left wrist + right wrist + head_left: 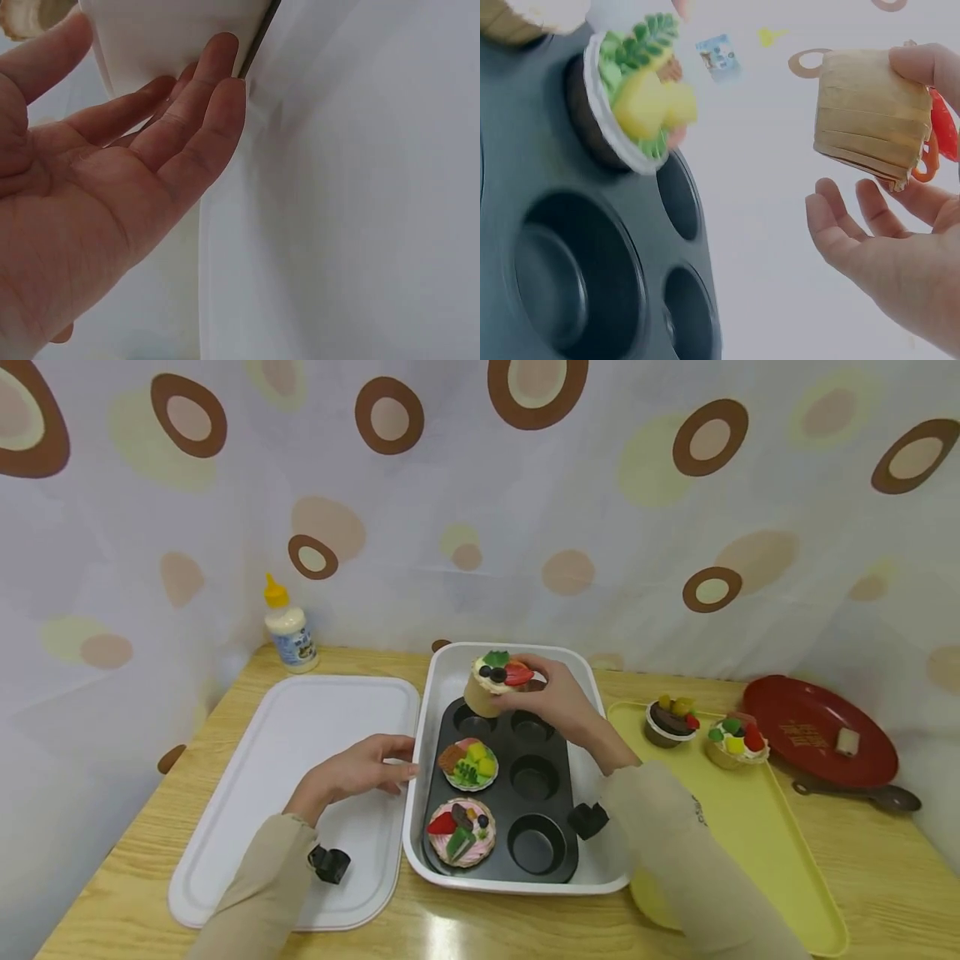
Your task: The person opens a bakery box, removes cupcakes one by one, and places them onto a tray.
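Observation:
My right hand [558, 700] pinches a toy cupcake [483, 697] above the far-left cup of the black muffin pan [498, 777]. This cupcake has a plain tan side, and berries, strawberry and a green leaf on top. In the right wrist view the cupcake [870, 112] hangs between thumb and fingers, tilted. Below it in the pan's left column sit a tart with yellow and green pieces [468, 765] and a pink-cream tart [461, 832]. The pan lies in a white deep tray [600, 860]. My left hand [360, 772] touches that tray's left wall with extended fingers [214, 124].
A flat white tray [322, 718] lies to the left, with a yellow-capped bottle [292, 635] behind it. At right, a yellow tray [750, 827] carries a chocolate cupcake [667, 727] and a fruit tart [735, 745]. Beyond are a red plate [795, 710] and a dark spoon [892, 797].

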Tool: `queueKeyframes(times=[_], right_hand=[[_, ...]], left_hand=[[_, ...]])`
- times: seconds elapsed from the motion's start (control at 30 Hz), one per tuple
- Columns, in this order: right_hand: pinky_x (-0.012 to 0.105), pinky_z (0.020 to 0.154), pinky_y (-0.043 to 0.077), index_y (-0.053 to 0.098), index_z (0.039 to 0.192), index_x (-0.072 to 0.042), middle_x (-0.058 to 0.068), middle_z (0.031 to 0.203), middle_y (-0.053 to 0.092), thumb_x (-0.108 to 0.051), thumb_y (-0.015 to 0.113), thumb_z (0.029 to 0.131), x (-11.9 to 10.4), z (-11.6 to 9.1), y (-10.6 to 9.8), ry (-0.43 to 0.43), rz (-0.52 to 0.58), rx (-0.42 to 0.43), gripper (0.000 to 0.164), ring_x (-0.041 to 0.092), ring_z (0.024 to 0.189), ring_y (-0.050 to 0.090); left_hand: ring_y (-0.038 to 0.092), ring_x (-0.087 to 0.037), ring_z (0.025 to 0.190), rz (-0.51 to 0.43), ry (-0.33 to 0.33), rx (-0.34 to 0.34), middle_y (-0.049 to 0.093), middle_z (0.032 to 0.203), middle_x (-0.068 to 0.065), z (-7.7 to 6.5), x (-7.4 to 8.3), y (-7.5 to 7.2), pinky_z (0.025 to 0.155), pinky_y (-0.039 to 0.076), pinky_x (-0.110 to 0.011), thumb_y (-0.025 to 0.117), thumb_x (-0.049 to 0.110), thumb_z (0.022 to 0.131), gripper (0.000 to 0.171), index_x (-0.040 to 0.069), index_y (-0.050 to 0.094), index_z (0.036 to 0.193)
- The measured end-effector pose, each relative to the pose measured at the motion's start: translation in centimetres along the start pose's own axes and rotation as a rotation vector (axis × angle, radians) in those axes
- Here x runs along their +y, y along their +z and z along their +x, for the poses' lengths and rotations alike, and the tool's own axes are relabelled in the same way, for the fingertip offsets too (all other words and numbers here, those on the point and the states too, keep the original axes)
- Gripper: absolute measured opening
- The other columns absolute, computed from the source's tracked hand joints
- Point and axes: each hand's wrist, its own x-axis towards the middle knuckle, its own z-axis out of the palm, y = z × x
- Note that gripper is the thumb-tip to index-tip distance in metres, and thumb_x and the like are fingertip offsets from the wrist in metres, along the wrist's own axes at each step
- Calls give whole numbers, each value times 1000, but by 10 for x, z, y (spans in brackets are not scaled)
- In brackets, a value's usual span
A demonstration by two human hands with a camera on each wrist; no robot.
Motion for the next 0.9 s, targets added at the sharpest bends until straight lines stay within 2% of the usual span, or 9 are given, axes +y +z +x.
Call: queueKeyframes(times=[0.2,0.37,0.47,0.67,0.8,0.9], right_hand=[[26,85,48,53,131,-2,13,127,53,-12,76,79,4,-13,-15,0,-63,40,58,26,107,54],[23,85,48,44,139,0,17,134,44,-11,72,83,4,-25,-28,38,-61,52,63,33,118,50],[19,84,47,43,139,1,18,136,40,-10,71,83,4,-32,-35,39,-70,91,63,33,121,47],[20,82,48,49,133,-1,14,130,45,-11,70,86,5,-43,-53,3,-97,128,52,28,116,46],[18,82,48,45,139,-3,13,135,44,-14,69,88,5,-54,-67,49,-108,127,58,28,116,47],[17,84,47,41,142,-2,13,136,43,-18,67,89,6,-62,-74,97,-114,121,61,23,113,51]], left_hand=[[58,-25,103,3,9,-12,50,131,-27,-1,-1,-1,83,53,-40,56,16,97,53,-12,38,139],[58,-25,102,-3,21,-12,51,130,-27,-1,-1,-2,83,53,-41,57,16,97,53,-12,39,138],[58,-24,102,-8,17,-10,52,129,-26,-2,-2,-2,83,53,-41,57,16,97,53,-13,39,138],[58,-24,102,-6,14,-3,52,128,-26,-2,-2,-2,83,53,-40,57,15,97,52,-12,40,137],[58,-25,103,-1,18,-8,52,129,-26,1,-2,-2,83,53,-40,56,14,97,50,-12,41,137],[58,-24,102,8,17,-5,53,128,-26,1,-1,-1,82,53,-40,56,13,97,49,-12,41,137]])
